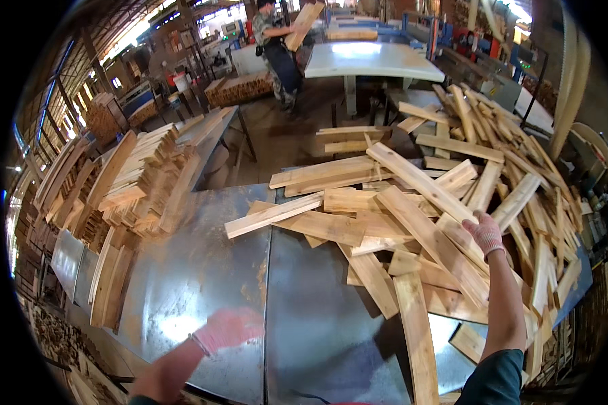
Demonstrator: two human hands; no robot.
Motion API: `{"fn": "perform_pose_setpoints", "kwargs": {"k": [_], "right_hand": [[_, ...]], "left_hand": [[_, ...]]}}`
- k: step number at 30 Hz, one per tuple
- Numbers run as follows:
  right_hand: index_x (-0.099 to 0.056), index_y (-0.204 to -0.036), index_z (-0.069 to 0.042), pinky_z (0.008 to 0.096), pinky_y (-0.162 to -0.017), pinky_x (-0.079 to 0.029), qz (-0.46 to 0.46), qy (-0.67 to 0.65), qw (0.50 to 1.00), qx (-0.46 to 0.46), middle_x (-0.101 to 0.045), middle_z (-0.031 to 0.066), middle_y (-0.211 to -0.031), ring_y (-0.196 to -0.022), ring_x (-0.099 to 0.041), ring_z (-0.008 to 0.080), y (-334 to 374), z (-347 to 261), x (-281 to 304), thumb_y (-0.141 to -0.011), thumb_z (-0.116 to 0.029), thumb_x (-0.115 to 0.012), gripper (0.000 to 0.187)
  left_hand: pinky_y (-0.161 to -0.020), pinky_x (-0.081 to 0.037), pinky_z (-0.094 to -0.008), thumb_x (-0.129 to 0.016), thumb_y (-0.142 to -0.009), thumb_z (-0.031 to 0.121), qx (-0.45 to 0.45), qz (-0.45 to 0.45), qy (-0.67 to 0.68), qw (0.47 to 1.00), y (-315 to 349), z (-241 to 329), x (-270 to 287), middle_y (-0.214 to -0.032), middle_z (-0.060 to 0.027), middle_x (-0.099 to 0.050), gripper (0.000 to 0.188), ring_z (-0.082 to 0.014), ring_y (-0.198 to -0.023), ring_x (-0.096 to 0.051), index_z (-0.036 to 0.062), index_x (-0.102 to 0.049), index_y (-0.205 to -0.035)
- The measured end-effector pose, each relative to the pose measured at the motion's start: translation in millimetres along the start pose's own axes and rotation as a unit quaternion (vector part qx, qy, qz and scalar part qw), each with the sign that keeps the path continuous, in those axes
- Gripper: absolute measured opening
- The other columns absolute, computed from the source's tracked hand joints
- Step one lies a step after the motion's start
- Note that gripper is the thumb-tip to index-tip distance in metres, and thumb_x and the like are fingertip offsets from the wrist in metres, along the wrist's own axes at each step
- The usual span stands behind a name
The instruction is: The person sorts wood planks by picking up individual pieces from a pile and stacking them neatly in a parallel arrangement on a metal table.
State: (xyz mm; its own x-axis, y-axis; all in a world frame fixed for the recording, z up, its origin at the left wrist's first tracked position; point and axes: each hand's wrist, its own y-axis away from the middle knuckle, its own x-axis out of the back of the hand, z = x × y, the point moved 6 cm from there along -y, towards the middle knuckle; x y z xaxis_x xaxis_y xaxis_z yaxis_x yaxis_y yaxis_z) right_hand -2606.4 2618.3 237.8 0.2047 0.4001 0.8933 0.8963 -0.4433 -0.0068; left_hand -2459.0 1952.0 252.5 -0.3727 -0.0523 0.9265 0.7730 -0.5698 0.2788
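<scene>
My right hand [484, 235], in a pale pink knit glove, grips the near end of a long wooden board [419, 181]. That board slants over the top of a loose heap of boards, its far end pointing up and left. My left hand [231, 331], gloved alike and blurred, hovers over the bare metal tabletop [189, 270] with nothing in it; its fingers look loosely stretched out. Close to my right forearm, a wide board [436, 246] lies aslant on the heap, and another board [415, 331] points toward me over the table's near part.
Stacked wooden strips [138, 172] stand on the left side of the table. More jumbled boards [513, 162] cover the far right. Beyond them is a white-topped table [371, 62], and a person [280, 54] there holds a board. A thick hose [569, 88] hangs at right.
</scene>
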Motion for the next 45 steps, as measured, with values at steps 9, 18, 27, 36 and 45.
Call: {"fn": "perform_pose_setpoints", "kwargs": {"k": [9,18,27,36,45], "right_hand": [[-0.037,-0.158,-0.005,0.0436,-0.117,-0.043,-0.044,0.130,0.982,0.127,-0.053,0.0222,-0.151,-0.140,-0.050,0.0391,-111.1,-10.0,-89.7,-0.074,-0.033,-0.090,0.103],[-0.040,-0.160,-0.006,0.0422,-0.122,-0.037,-0.047,0.070,0.989,0.118,-0.052,0.0226,-0.153,-0.142,-0.048,0.0391,-137.8,4.6,-118.0,-0.073,-0.018,-0.088,0.100],[-0.056,-0.145,-0.007,0.0417,-0.105,-0.053,0.002,0.103,0.976,0.193,-0.066,0.0178,-0.131,-0.120,-0.065,0.0377,-116.5,-66.6,-80.9,-0.064,-0.021,-0.090,0.089],[-0.054,-0.148,-0.010,0.0488,-0.104,-0.050,-0.015,0.173,0.951,0.254,-0.064,0.0171,-0.137,-0.121,-0.061,0.0412,43.0,-193.7,-55.4,-0.066,-0.029,-0.091,0.092],[-0.047,-0.155,0.001,0.0299,-0.088,-0.054,-0.298,-0.518,0.802,-0.006,-0.066,0.0056,-0.112,-0.095,-0.063,0.0136,302.7,-247.6,-156.9,-0.096,-0.017,-0.070,0.065]], "left_hand": [[-0.124,-0.032,-0.0444,-0.055,-0.097,0.065,0.115,0.068,0.085,0.987,-403.7,-85.4,101.8,-0.161,-0.0218,-0.041,0.076,-0.0388,-0.149,-0.040,0.0079,-0.058,-0.148],[-0.110,-0.046,-0.0448,-0.046,-0.104,0.057,0.083,0.140,-0.004,0.987,-616.0,-203.5,72.9,-0.130,-0.0176,-0.068,0.057,-0.0394,-0.126,-0.059,0.0100,-0.069,-0.127],[-0.109,-0.046,-0.0478,-0.044,-0.103,0.066,0.205,0.067,0.223,0.951,-416.8,-164.0,-12.8,-0.135,-0.0237,-0.067,0.072,-0.0413,-0.127,-0.061,0.0042,-0.067,-0.130],[-0.110,-0.047,-0.0443,-0.064,-0.093,0.061,0.348,0.104,0.346,0.865,-168.9,-77.8,-113.5,-0.143,-0.0247,-0.063,0.088,-0.0372,-0.132,-0.061,0.0047,-0.043,-0.157],[-0.083,-0.057,-0.0355,-0.076,-0.085,0.017,0.284,0.173,0.709,0.622,24.7,-107.4,-186.6,-0.105,-0.0105,-0.074,0.041,-0.0187,-0.095,-0.070,-0.0004,-0.068,-0.121]]}}
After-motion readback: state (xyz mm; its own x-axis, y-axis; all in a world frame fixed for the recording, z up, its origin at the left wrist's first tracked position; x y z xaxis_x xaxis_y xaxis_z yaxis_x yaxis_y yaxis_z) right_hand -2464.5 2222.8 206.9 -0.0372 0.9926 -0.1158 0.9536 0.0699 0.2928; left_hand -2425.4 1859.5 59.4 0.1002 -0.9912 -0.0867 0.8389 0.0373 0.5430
